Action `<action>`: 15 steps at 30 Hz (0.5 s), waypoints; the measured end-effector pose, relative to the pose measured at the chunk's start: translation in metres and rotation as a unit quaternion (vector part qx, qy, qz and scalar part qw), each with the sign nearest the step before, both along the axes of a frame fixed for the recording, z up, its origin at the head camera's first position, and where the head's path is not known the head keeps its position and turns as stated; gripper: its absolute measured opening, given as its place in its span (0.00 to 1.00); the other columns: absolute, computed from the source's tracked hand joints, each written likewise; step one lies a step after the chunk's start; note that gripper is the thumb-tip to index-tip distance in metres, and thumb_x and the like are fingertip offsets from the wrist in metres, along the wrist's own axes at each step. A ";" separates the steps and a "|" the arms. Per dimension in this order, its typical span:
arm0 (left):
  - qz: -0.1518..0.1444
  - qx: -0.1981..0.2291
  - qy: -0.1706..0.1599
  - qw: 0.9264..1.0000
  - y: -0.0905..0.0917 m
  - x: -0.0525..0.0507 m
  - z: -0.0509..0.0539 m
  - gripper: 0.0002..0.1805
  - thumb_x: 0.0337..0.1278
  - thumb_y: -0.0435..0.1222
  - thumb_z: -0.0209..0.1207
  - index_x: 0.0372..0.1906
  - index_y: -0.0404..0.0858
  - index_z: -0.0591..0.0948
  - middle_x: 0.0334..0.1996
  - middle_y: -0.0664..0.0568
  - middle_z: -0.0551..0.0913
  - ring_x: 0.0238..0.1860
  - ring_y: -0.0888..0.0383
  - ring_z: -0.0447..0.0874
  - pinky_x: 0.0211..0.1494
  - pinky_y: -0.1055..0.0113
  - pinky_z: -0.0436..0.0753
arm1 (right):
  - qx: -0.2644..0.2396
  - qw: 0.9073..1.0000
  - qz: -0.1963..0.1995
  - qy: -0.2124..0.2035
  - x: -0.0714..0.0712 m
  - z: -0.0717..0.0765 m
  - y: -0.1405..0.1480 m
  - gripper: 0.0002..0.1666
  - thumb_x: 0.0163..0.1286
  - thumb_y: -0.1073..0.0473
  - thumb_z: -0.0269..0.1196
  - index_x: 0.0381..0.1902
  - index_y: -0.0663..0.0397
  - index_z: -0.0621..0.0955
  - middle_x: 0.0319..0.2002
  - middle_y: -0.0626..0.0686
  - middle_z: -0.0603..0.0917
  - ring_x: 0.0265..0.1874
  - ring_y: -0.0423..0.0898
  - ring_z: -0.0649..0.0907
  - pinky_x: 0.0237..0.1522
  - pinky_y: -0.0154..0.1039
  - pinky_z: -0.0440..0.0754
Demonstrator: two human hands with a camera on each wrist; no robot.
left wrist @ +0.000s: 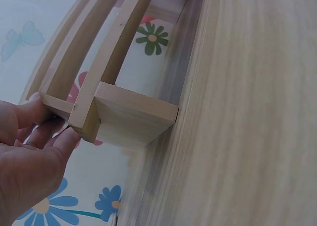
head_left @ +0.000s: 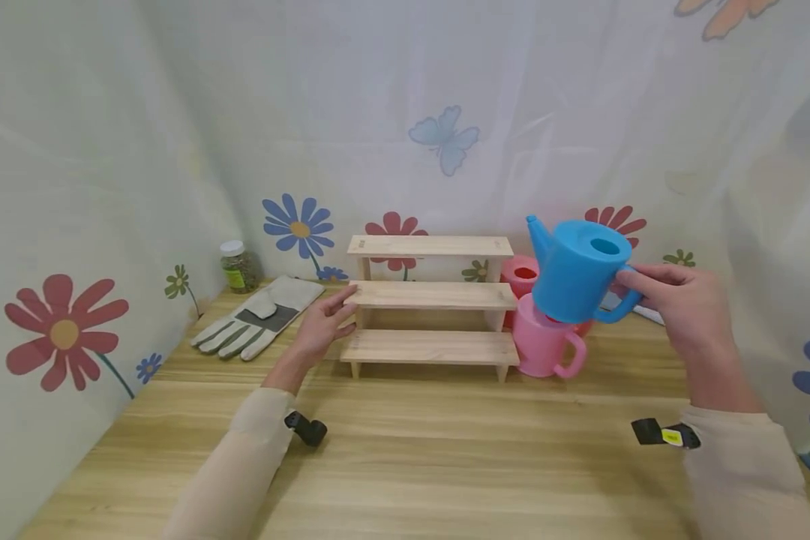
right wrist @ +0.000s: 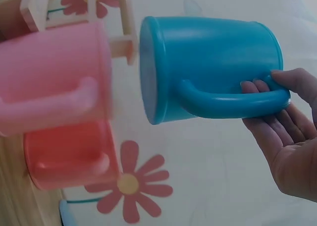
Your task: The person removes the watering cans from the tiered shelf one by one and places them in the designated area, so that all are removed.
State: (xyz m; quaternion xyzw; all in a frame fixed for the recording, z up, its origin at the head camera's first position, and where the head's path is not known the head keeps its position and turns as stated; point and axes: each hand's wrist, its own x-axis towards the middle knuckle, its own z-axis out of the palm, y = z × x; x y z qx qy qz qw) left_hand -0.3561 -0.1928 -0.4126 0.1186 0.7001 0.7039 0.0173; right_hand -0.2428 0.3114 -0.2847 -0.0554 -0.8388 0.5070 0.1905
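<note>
My right hand [head_left: 688, 307] grips the handle of a blue watering can [head_left: 577, 270], held in the air with its spout towards the left. Below it a pink watering can [head_left: 543, 341] stands on the table, and a red watering can [head_left: 518, 271] is partly hidden behind. My left hand [head_left: 320, 326] holds the left end of a three-tier wooden shelf stand [head_left: 432, 296] at its middle tier. In the left wrist view, fingertips [left wrist: 69, 137] touch the end of a board. The right wrist view shows fingers curled round the blue can's handle [right wrist: 233, 104].
Left of the stand lie grey-and-white work gloves [head_left: 259, 319]. A jar with a white lid [head_left: 238, 266] stands behind them. A white object [head_left: 648, 313] lies behind the right hand, mostly hidden. A flowered curtain [head_left: 351, 97] encloses the wooden table [head_left: 445, 450].
</note>
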 end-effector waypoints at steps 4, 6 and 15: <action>-0.002 0.003 -0.004 1.000 -0.001 0.001 -0.001 0.29 0.76 0.38 0.53 0.77 0.41 0.64 0.79 0.50 0.53 0.75 0.48 0.57 0.68 0.48 0.72 | 0.000 1.000 0.004 -0.011 0.003 0.002 0.019 0.35 0.62 0.36 0.68 0.57 0.55 0.84 0.31 0.29 0.84 0.35 0.31 0.82 0.36 0.23 0.81; 0.002 0.004 -0.009 1.000 -0.001 0.001 -0.003 0.28 0.76 0.37 0.52 0.77 0.42 0.64 0.79 0.50 0.53 0.75 0.48 0.57 0.67 0.49 0.72 | -0.003 1.000 0.012 -0.006 0.004 0.001 0.028 0.24 0.63 0.39 0.69 0.50 0.47 0.87 0.31 0.29 0.83 0.34 0.30 0.82 0.34 0.22 0.80; -0.002 0.006 -0.006 1.000 0.000 0.000 0.002 0.29 0.76 0.38 0.53 0.77 0.41 0.65 0.79 0.50 0.53 0.75 0.48 0.57 0.68 0.48 0.71 | 0.010 0.997 0.071 -0.016 0.001 -0.006 0.064 0.03 0.69 0.51 0.67 0.35 0.39 0.87 0.28 0.33 0.85 0.29 0.31 0.85 0.30 0.23 0.81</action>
